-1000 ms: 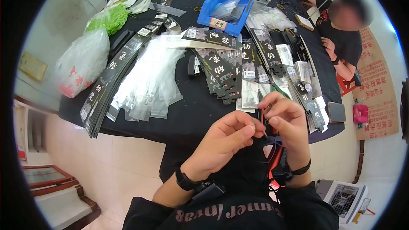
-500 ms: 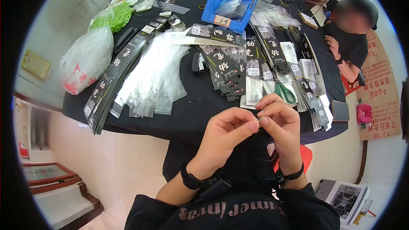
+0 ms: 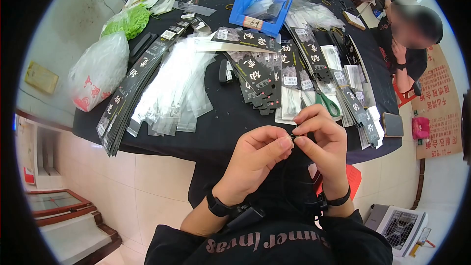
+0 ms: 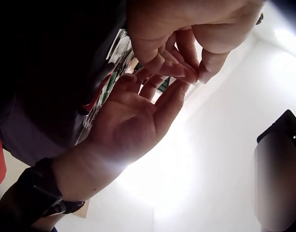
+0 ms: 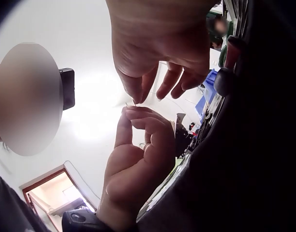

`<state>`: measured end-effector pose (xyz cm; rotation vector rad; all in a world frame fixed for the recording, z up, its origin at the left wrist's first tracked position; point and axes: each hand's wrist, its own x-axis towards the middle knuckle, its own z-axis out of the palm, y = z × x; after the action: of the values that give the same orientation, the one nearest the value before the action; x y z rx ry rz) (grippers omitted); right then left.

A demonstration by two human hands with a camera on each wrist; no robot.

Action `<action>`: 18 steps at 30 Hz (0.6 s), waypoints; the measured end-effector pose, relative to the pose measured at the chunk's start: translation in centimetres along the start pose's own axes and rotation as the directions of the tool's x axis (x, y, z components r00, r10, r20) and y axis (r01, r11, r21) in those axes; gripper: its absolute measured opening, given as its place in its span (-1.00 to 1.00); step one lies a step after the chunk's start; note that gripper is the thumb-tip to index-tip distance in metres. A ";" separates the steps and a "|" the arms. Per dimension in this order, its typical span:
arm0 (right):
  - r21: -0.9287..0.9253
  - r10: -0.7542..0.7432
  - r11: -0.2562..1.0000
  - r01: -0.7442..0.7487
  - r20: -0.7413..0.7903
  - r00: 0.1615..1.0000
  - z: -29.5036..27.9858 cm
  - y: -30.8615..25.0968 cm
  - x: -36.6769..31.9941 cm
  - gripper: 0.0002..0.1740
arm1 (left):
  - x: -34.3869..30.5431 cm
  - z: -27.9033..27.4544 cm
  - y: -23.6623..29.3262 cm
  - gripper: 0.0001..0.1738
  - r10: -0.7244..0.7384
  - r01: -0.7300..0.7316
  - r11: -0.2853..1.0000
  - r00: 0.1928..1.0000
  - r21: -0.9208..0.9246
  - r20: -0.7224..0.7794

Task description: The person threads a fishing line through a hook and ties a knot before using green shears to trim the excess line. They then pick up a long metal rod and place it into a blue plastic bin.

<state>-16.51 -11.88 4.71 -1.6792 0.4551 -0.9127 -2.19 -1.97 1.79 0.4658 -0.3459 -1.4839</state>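
Observation:
Over the table's front edge both hands meet fingertip to fingertip. My left hand [image 3: 257, 154] pinches a thin, dark wire-like piece [image 3: 293, 136] between thumb and index finger. From the other side my right hand [image 3: 326, 142] pinches the same piece. A fine glint of it [image 5: 128, 104] shows at the fingertips in the right wrist view; most of it is hidden by the fingers. Just beyond the right hand lie green-handled scissors [image 3: 329, 105], on and beside printed packets [image 3: 290, 86].
Clear plastic sleeves [image 3: 171, 83] and a long stack of black cards [image 3: 130, 88] lie on the left. A blue bin [image 3: 257, 7] stands farther back, a white bag [image 3: 100, 73] at the left edge. A phone [image 3: 392, 125] lies at right. Another person sits at the right side.
A red item and a dark item seen at the hands a second ago are no longer there. Both hands have come closer together around the thin piece. The scissors' handles are now uncovered.

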 end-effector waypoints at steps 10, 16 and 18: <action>-0.250 -0.142 0.959 0.136 -0.006 0.990 -0.1 -0.4 0.4 -0.83 | 0.0 -0.1 0.0 -0.86 -0.063 0.064 0.997 0.998 -0.049 0.022; -0.291 -0.171 0.942 0.167 0.011 0.985 -0.1 -0.7 0.6 -0.84 | 0.1 -0.1 0.0 -0.85 -0.071 0.073 0.996 0.997 -0.054 0.036; -0.305 -0.179 0.936 0.175 0.016 0.984 -0.1 -0.8 0.6 -0.83 | 0.1 -0.1 0.0 -0.85 -0.073 0.075 0.996 0.996 -0.051 0.045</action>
<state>-16.35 -12.15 5.68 -2.0237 0.4770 -1.0231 -2.09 -2.03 1.70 0.4091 -0.3254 -1.5728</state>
